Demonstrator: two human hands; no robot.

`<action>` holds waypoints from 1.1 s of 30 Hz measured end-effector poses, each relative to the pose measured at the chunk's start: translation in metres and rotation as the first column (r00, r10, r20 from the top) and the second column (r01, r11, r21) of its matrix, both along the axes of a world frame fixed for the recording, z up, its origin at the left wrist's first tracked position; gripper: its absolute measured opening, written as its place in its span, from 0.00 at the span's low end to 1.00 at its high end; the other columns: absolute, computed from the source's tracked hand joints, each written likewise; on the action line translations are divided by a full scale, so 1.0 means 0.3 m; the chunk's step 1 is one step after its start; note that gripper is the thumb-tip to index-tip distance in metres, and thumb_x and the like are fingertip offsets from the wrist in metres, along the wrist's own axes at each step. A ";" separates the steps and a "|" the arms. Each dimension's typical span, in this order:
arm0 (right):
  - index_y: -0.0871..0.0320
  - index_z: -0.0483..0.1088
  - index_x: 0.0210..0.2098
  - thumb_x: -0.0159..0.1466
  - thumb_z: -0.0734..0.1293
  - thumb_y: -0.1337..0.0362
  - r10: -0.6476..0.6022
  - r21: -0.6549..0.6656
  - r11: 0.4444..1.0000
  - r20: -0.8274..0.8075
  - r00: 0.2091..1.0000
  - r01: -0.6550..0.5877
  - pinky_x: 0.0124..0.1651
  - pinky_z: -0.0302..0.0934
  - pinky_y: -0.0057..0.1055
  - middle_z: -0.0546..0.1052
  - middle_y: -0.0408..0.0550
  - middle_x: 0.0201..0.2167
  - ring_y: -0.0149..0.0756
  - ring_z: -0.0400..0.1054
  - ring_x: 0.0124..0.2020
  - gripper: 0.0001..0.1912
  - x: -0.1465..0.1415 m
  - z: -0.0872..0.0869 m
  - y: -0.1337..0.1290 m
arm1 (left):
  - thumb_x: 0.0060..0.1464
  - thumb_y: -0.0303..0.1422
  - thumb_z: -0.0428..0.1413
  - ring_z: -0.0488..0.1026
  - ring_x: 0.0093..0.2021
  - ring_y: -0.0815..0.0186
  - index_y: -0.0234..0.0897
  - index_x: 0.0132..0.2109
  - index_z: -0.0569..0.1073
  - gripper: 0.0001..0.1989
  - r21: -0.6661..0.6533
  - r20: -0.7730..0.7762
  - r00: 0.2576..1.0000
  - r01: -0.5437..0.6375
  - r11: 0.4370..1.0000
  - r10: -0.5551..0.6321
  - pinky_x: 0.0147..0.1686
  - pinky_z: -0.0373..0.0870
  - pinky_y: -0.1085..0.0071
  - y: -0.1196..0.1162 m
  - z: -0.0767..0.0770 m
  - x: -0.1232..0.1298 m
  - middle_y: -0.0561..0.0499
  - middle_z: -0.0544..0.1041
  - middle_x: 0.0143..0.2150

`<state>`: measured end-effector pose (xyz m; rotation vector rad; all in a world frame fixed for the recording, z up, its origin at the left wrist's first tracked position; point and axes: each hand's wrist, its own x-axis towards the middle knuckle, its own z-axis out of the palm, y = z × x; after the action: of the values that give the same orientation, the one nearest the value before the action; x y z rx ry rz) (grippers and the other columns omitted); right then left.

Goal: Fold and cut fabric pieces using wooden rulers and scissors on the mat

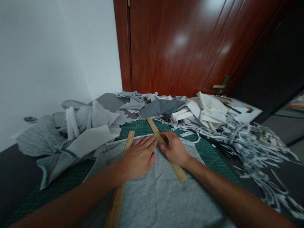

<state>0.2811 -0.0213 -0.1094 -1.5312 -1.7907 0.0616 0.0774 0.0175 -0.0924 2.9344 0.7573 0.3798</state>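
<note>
My left hand [140, 156] is palm down, fingers straight and close together, lying across a long light-brown wooden ruler [116, 202] and the creased grey cloth [156, 196]. And my right hand [177, 150], thumb and curled fingers, pinches a shorter light-brown wooden ruler [178, 171] that slants past the cloth's far edge onto the green gridded mat [209, 155]! The cloth lies right before me, between a rumpled grey fabric heap [87, 120] at left and tangled pale fabric strips [251, 155] at right.
</note>
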 end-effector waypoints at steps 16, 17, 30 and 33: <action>0.58 0.76 0.43 0.60 0.74 0.72 0.051 -0.113 0.991 -0.176 0.983 -0.072 0.40 0.64 0.35 0.75 0.39 0.30 0.36 0.69 0.30 0.12 0.071 0.066 0.123 | 0.68 0.43 0.48 0.52 0.79 0.52 0.26 0.75 0.59 0.36 -0.027 -0.022 0.994 -0.106 0.994 0.105 0.76 0.45 0.49 0.065 0.005 0.040 0.38 0.57 0.78; 0.58 0.76 0.43 0.60 0.74 0.71 0.051 -0.127 0.989 -0.221 0.974 -0.081 0.37 0.63 0.34 0.73 0.37 0.28 0.35 0.67 0.28 0.11 0.077 0.077 0.126 | 0.67 0.43 0.50 0.53 0.78 0.51 0.26 0.75 0.60 0.36 -0.035 -0.011 0.994 -0.111 0.993 0.110 0.76 0.46 0.49 0.069 0.006 0.041 0.37 0.58 0.78; 0.53 0.66 0.49 0.63 0.72 0.46 -0.001 -0.153 0.964 -0.820 0.572 -0.218 0.16 0.62 0.27 0.70 0.37 0.33 0.28 0.65 0.17 0.24 -0.197 0.037 -0.127 | 0.53 0.28 0.60 0.78 0.57 0.54 0.41 0.46 0.82 0.14 -0.206 0.235 0.972 0.057 0.977 -0.007 0.62 0.72 0.60 0.105 0.040 0.037 0.46 0.82 0.54; 0.52 0.65 0.50 0.60 0.76 0.44 0.027 -0.130 0.947 -0.880 0.475 -0.294 0.14 0.63 0.26 0.70 0.36 0.34 0.25 0.66 0.15 0.28 -0.222 0.024 -0.156 | 0.54 0.23 0.54 0.80 0.54 0.58 0.41 0.45 0.81 0.16 -0.255 0.315 0.947 0.030 0.966 0.054 0.58 0.75 0.63 0.139 0.027 0.025 0.47 0.82 0.52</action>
<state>0.2146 -0.0680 -0.1023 -1.1180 -1.0598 1.0493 0.0851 0.0591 -0.0842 2.5397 0.7171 0.6835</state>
